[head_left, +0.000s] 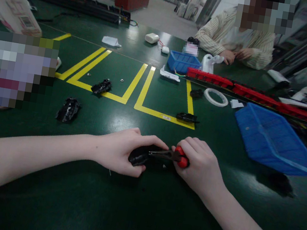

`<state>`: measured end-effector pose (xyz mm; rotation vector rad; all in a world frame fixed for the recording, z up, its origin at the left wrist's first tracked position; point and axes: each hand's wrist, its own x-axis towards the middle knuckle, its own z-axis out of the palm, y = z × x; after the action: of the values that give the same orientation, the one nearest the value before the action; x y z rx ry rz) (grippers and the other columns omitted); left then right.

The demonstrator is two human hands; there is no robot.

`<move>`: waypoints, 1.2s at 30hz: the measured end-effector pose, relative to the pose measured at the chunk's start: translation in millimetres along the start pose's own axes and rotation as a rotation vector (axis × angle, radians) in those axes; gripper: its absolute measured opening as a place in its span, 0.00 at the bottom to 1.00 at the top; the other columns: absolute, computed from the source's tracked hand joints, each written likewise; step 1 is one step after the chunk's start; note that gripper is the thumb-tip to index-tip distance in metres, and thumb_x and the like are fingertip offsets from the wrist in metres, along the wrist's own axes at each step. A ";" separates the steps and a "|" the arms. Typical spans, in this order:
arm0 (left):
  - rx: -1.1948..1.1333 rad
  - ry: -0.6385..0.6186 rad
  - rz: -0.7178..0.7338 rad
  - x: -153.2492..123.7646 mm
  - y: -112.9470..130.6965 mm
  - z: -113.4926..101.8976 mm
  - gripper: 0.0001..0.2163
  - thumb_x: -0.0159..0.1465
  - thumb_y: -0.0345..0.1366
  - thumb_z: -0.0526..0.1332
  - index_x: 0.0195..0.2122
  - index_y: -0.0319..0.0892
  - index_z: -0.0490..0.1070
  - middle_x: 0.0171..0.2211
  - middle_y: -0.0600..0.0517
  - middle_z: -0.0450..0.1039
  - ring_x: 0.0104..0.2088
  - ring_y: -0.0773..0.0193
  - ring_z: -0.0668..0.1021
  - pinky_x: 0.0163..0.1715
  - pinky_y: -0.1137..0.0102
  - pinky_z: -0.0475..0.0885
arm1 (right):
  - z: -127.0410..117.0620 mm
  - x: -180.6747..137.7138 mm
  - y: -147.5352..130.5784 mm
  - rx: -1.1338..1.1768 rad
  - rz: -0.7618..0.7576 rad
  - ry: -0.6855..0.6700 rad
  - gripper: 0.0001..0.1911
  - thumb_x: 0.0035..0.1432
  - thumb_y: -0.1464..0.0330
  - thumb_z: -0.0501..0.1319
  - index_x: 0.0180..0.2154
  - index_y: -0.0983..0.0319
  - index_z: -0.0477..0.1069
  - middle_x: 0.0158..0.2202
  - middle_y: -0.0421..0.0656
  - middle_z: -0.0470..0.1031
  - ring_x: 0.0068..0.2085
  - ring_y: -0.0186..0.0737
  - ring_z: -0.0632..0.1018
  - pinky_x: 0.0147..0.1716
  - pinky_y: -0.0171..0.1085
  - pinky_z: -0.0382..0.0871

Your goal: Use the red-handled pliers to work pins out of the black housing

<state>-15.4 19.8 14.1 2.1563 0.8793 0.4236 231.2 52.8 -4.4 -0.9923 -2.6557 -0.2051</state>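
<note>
**Left hand [124, 151] holding a black plastic part [138, 156], right hand [200, 160] gripping red-handled needle-nose pliers [183, 157]**

Low over the green tabletop [74, 203], the two hands are working close together, just in front of the person. The left hand is curving around the black plastic part, thumb on the near side and fingers on the far side, so the part is sitting inside the grasp. The right hand is closing in a fist around the red handles, and the pliers' slim nose is pointing left, its tip overlapping the part's right end. Whether the tip is pinching the part, I cannot tell.

Beyond the left wrist, a crumpled-looking black piece [68, 109] is lying on the tabletop. Farther off, a second black piece [102, 86] is lying across yellow tape [142, 93], and a flat black piece [187, 118] is resting on the tape's near right corner. A white tape roll [214, 103] is lying beyond that corner, with a large blue bin [272, 141] standing to its right. Across the table, a co-worker in a striped shirt [216, 29] is sitting behind a long red strip [251, 93], hands [229, 57] close together.
</note>
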 end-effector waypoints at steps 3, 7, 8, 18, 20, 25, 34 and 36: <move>0.010 0.004 0.004 0.5 -0.4 0.4 0.25 0.58 0.35 0.63 0.57 0.45 0.62 0.49 0.50 0.75 0.41 0.59 0.77 0.51 0.62 0.66 | -0.1 0.3 -1.4 -0.020 -0.004 -0.004 0.04 0.56 0.72 0.58 0.29 0.63 0.66 0.29 0.45 0.71 0.31 0.40 0.69 0.32 0.38 0.62; 0.010 0.009 -0.009 -0.6 1.4 -0.3 0.24 0.58 0.35 0.63 0.56 0.44 0.62 0.48 0.50 0.75 0.42 0.58 0.77 0.51 0.62 0.66 | -2.1 0.8 -2.8 -0.032 -0.009 -0.008 0.04 0.57 0.73 0.58 0.29 0.63 0.67 0.30 0.45 0.71 0.32 0.40 0.70 0.33 0.38 0.61; 0.011 0.008 -0.012 -1.0 2.2 -0.7 0.24 0.58 0.34 0.63 0.56 0.44 0.62 0.48 0.50 0.75 0.43 0.58 0.77 0.50 0.62 0.66 | -2.6 1.0 -2.6 -0.033 -0.011 -0.009 0.04 0.57 0.73 0.58 0.29 0.63 0.67 0.30 0.45 0.71 0.32 0.40 0.70 0.33 0.38 0.61; -0.020 0.029 0.010 -0.9 -1.8 1.3 0.24 0.57 0.34 0.63 0.56 0.45 0.63 0.50 0.49 0.74 0.45 0.57 0.77 0.50 0.62 0.66 | -3.2 1.3 1.9 -0.052 -0.015 0.011 0.04 0.57 0.73 0.58 0.29 0.63 0.67 0.29 0.44 0.71 0.31 0.39 0.69 0.33 0.38 0.61; -0.016 0.030 0.008 -0.9 -2.3 1.6 0.24 0.57 0.35 0.63 0.56 0.45 0.63 0.50 0.49 0.74 0.44 0.57 0.77 0.50 0.62 0.66 | -2.8 1.1 0.4 -0.056 -0.014 0.007 0.04 0.57 0.73 0.58 0.29 0.63 0.67 0.30 0.45 0.71 0.31 0.39 0.69 0.33 0.38 0.61; -0.009 0.041 0.007 -1.2 -0.8 1.7 0.24 0.57 0.35 0.64 0.55 0.45 0.63 0.49 0.50 0.74 0.43 0.57 0.77 0.50 0.62 0.67 | -1.8 1.3 -2.9 -0.064 -0.004 0.000 0.04 0.57 0.73 0.58 0.29 0.63 0.67 0.30 0.45 0.71 0.32 0.40 0.69 0.33 0.38 0.61; 0.120 0.091 0.039 -0.7 -4.8 4.1 0.25 0.58 0.35 0.64 0.57 0.43 0.62 0.51 0.47 0.71 0.50 0.55 0.73 0.52 0.60 0.68 | -3.1 0.6 -2.6 -0.037 0.058 -0.014 0.03 0.56 0.71 0.59 0.30 0.63 0.68 0.31 0.46 0.72 0.33 0.42 0.70 0.34 0.39 0.61; 0.177 0.083 0.030 -0.6 -3.4 3.8 0.25 0.58 0.37 0.65 0.57 0.43 0.63 0.50 0.46 0.69 0.50 0.54 0.72 0.52 0.58 0.68 | -2.9 -0.3 -0.7 -0.011 0.077 -0.012 0.03 0.57 0.70 0.59 0.30 0.63 0.67 0.31 0.45 0.71 0.33 0.41 0.70 0.34 0.39 0.61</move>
<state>-15.3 19.0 9.0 2.3300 0.9623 0.4689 231.5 51.5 -1.8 -1.0999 -2.6239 -0.1976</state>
